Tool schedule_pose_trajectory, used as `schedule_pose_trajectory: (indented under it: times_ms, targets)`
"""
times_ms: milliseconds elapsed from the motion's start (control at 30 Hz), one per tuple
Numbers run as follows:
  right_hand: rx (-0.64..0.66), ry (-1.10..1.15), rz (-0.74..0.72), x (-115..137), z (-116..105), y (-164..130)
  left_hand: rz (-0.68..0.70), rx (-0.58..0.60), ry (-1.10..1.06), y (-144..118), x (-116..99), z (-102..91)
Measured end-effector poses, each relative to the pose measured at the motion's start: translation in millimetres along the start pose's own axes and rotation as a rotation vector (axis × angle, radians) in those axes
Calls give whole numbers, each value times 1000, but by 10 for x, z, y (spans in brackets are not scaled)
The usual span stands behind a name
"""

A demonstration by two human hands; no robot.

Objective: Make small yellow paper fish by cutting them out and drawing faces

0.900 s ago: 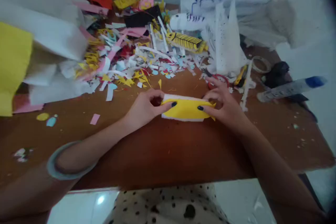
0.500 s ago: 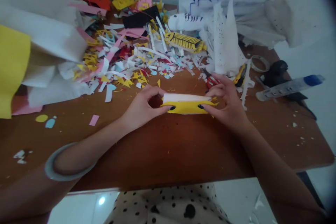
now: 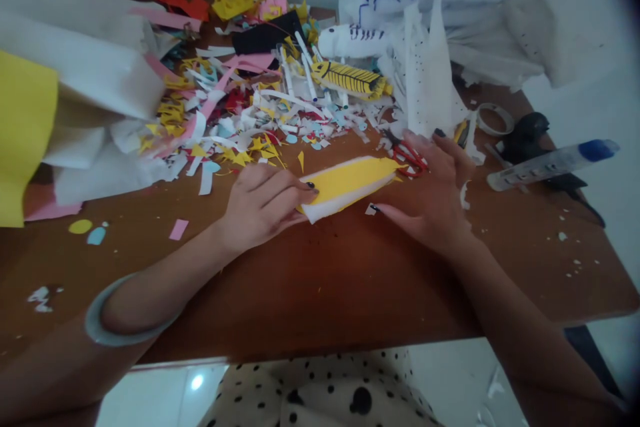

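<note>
Paper scraps [image 3: 300, 117] crowd the brown table [image 3: 350, 293], over whose middle the left hand [image 3: 267, 203] pinches one end of a yellow-and-white piece [image 3: 355, 180], probably light, soft and easily creased, best held by its edges. The right hand [image 3: 433, 197] spreads wide beside red-handled scissors [image 3: 401, 151], contact unclear; the piece's underside is hidden.

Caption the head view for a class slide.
Left hand pinches a yellow and white piece; right hand open near red-handled scissors.

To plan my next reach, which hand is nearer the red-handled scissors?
Right. The right hand is open beside the scissors, contact unclear; the left hand is farther left, gripping the flat yellow-and-white piece.
</note>
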State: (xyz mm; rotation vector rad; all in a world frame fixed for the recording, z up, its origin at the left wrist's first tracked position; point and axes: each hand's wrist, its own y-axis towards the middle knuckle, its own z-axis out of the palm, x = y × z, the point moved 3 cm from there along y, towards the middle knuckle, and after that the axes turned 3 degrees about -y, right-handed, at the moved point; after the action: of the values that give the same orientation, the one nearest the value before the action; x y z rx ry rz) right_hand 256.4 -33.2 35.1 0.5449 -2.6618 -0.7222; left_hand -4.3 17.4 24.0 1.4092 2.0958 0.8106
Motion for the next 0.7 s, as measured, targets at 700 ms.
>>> schedule_pose_trajectory:
  times_ms: [700]
  targets:
    - [51, 717, 412, -279, 193, -44, 176, -48, 248, -25, -45, -150]
